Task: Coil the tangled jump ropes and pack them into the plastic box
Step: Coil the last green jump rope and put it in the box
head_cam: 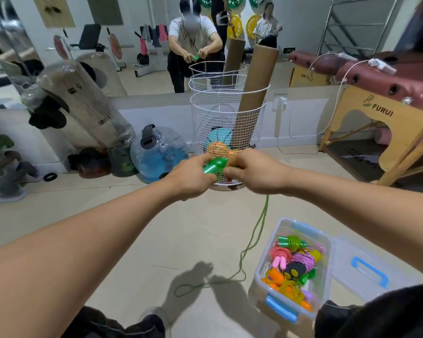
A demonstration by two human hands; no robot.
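My left hand (193, 175) grips green handles (214, 166); right hand (255, 173) pinches green rope (254, 230), trailing to floor (132, 228) beside open plastic box (264, 262) holding coiled ropes (294, 261).

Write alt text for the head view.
Both hands, left hand and right hand, grip green jump rope handles; the green rope trails to the floor beside an open plastic box of coiled ropes. A wire basket stands behind.

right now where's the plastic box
In the head view the plastic box sits on the floor at lower right, lid open, below the right hand, beside the trailing green rope.
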